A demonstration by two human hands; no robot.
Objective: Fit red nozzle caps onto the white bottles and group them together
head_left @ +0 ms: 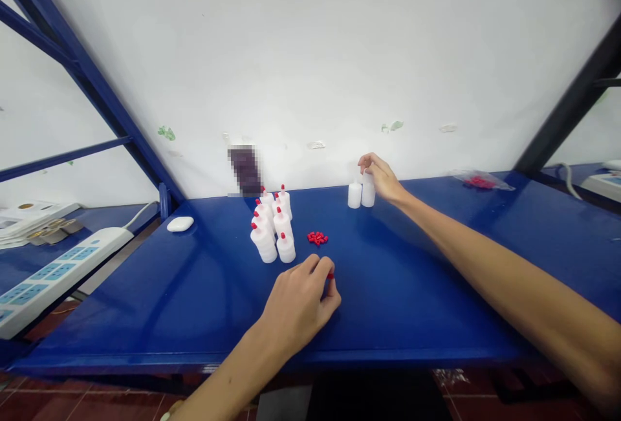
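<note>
My left hand (303, 295) hovers over the near middle of the blue table, its fingers pinching a small red cap (330, 275). Farther off to the right, my right hand (381, 178) is closed around the upper part of a white squeeze bottle (368, 196). A second white bottle (354, 195), with no red cap on it, stands just left of that one. Several white bottles with red tips (282, 224) stand in two rows left of centre. Between them and my right arm lies a small pile of loose red caps (317, 238).
A clear bag of red caps (480, 180) rests at the back right of the blue table (417, 317). A white oval object (180, 224) lies at the left. Beyond the blue frame post (104, 94) are a power strip (63, 272) and papers. A white wall rises behind.
</note>
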